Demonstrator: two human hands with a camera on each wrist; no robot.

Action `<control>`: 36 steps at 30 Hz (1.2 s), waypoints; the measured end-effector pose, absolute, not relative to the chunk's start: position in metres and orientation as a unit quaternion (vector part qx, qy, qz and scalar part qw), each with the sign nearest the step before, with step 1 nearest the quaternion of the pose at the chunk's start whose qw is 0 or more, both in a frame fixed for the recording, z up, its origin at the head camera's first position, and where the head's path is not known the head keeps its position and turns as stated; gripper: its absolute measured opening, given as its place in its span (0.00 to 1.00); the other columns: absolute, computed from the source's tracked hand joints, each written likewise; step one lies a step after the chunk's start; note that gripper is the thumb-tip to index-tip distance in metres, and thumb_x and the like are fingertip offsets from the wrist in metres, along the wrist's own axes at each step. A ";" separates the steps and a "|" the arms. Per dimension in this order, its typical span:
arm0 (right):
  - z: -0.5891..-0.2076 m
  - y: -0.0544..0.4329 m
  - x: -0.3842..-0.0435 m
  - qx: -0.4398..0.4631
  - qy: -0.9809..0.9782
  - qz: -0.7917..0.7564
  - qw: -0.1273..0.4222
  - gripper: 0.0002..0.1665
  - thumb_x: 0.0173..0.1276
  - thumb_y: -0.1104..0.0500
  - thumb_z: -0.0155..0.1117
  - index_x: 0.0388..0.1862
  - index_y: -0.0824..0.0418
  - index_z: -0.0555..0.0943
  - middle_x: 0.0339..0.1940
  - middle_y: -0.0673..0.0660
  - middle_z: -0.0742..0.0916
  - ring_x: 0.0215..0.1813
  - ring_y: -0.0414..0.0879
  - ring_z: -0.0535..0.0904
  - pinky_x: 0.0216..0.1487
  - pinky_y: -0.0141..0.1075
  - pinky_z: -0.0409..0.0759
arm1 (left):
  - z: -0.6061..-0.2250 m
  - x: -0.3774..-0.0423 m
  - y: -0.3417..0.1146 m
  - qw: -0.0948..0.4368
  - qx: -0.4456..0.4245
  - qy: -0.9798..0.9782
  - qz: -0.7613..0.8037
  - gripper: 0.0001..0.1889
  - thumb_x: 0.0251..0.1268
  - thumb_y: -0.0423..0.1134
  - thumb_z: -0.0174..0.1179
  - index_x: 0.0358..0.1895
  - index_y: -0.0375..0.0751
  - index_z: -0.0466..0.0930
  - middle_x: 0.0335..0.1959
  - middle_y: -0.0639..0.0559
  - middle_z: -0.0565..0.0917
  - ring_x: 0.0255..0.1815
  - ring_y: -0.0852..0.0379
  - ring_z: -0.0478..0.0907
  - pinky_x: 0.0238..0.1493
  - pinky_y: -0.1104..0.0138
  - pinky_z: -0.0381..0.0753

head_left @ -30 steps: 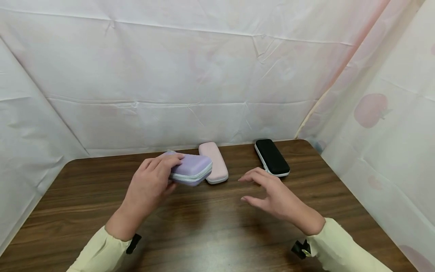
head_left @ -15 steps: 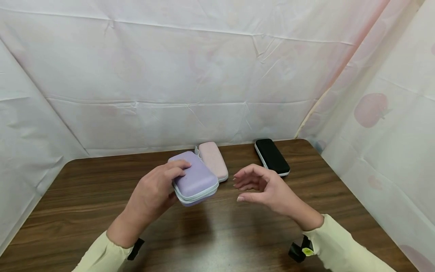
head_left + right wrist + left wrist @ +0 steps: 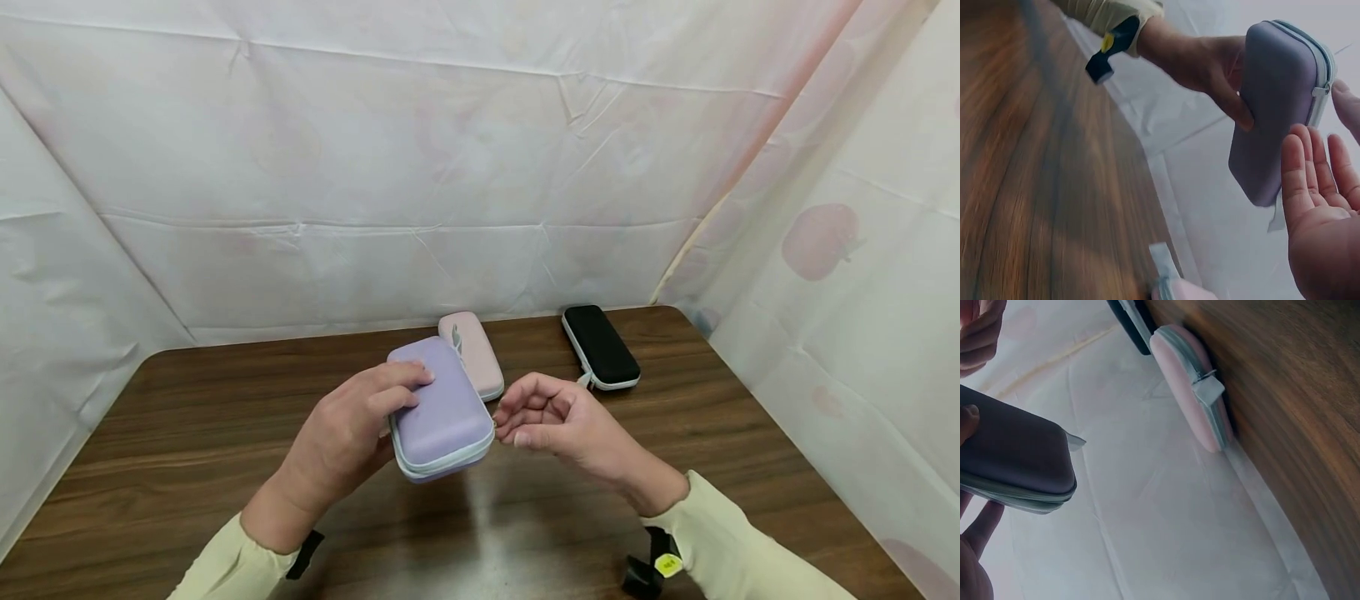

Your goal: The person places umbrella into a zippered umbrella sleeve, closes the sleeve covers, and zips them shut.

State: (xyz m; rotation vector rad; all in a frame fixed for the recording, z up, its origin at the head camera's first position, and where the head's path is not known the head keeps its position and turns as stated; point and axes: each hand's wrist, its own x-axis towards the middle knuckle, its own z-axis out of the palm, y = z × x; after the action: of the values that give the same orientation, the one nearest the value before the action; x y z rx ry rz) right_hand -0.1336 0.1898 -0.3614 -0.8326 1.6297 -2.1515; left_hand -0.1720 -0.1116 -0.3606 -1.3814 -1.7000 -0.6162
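A purple zip case (image 3: 442, 408) with a pale zipper is held above the table, tilted, in my left hand (image 3: 348, 425). Left fingers lie on its top and the thumb supports it from below, as the right wrist view also shows. My right hand (image 3: 558, 425) is at the case's right edge with relaxed, bent fingers. In the right wrist view, the right thumb (image 3: 1347, 106) is close to the zipper pull (image 3: 1320, 92), apart from the fingertips; whether it touches is unclear. A pale strap (image 3: 456, 336) sticks out at the case's far end.
Behind the purple case, a pink zip case (image 3: 480, 358) lies on the wooden table (image 3: 187, 450). Farther right lies a black zip case (image 3: 600, 346) with a white zipper. A pale curtain (image 3: 420, 167) hangs along the table's back edge.
The purple case has come nearer and turned, its long side now pointing more toward me. My right hand has moved left, up to the case's edge. The pink and black cases stay put.
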 end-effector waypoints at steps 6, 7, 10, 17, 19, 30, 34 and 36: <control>-0.360 0.180 -0.133 -0.308 0.511 -0.776 0.207 0.10 0.72 0.72 0.63 0.51 0.65 0.79 0.44 0.57 0.86 0.45 0.44 0.84 0.50 0.36 0.84 | -0.357 -0.170 -0.107 0.417 -0.568 -0.668 -0.240 0.28 0.36 0.15 0.60 0.49 0.31 0.72 0.56 0.40 0.83 0.56 0.43 0.82 0.67 0.58 0.75; -0.360 0.179 -0.133 -0.307 0.513 -0.774 0.208 0.09 0.72 0.71 0.63 0.49 0.65 0.80 0.42 0.56 0.86 0.43 0.43 0.84 0.49 0.35 0.84 | -0.356 -0.170 -0.107 0.420 -0.569 -0.666 -0.237 0.27 0.38 0.15 0.57 0.49 0.32 0.73 0.56 0.40 0.83 0.56 0.43 0.82 0.66 0.57 0.76; -0.359 0.178 -0.131 -0.300 0.524 -0.769 0.210 0.07 0.72 0.72 0.62 0.45 0.64 0.80 0.38 0.55 0.86 0.39 0.42 0.83 0.44 0.33 0.83 | -0.356 -0.169 -0.105 0.431 -0.569 -0.664 -0.222 0.21 0.54 0.18 0.51 0.52 0.35 0.75 0.55 0.40 0.83 0.55 0.42 0.82 0.64 0.54 0.78; -0.358 0.179 -0.130 -0.292 0.536 -0.762 0.216 0.05 0.76 0.70 0.60 0.43 0.64 0.82 0.37 0.54 0.86 0.39 0.42 0.83 0.45 0.33 0.84 | -0.360 -0.170 -0.105 0.436 -0.562 -0.672 -0.204 0.13 0.81 0.32 0.47 0.59 0.47 0.77 0.56 0.37 0.81 0.57 0.41 0.80 0.65 0.48 0.76; -0.357 0.180 -0.130 -0.292 0.542 -0.760 0.210 0.05 0.76 0.70 0.59 0.42 0.64 0.82 0.37 0.55 0.86 0.40 0.42 0.84 0.45 0.34 0.85 | -0.362 -0.170 -0.105 0.432 -0.562 -0.675 -0.205 0.14 0.81 0.31 0.46 0.60 0.47 0.76 0.57 0.36 0.80 0.58 0.40 0.80 0.66 0.48 0.75; -0.353 0.184 -0.130 -0.269 0.570 -0.755 0.180 0.04 0.77 0.69 0.58 0.42 0.64 0.80 0.35 0.55 0.82 0.36 0.41 0.79 0.39 0.31 0.82 | -0.368 -0.173 -0.113 0.399 -0.548 -0.710 -0.191 0.44 0.39 0.22 0.76 0.66 0.52 0.75 0.60 0.37 0.77 0.59 0.40 0.78 0.62 0.50 0.78; -0.353 0.185 -0.130 -0.275 0.575 -0.750 0.178 0.04 0.77 0.70 0.57 0.42 0.65 0.79 0.35 0.55 0.82 0.36 0.41 0.78 0.39 0.30 0.82 | -0.369 -0.172 -0.112 0.392 -0.537 -0.722 -0.190 0.49 0.33 0.21 0.79 0.67 0.55 0.75 0.59 0.38 0.77 0.58 0.40 0.77 0.58 0.47 0.79; -0.352 0.185 -0.129 -0.269 0.579 -0.749 0.177 0.03 0.77 0.69 0.58 0.42 0.65 0.79 0.34 0.55 0.82 0.36 0.41 0.79 0.39 0.30 0.82 | -0.369 -0.171 -0.112 0.388 -0.533 -0.728 -0.189 0.49 0.33 0.20 0.79 0.67 0.55 0.75 0.59 0.38 0.77 0.57 0.40 0.77 0.57 0.45 0.80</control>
State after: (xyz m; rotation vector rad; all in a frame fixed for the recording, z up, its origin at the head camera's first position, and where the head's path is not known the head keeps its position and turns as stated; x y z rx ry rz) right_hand -0.1289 0.1850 -0.3517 -0.7623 1.6400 -2.1185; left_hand -0.1711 -0.1120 -0.3687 -1.3551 -1.8522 -0.4814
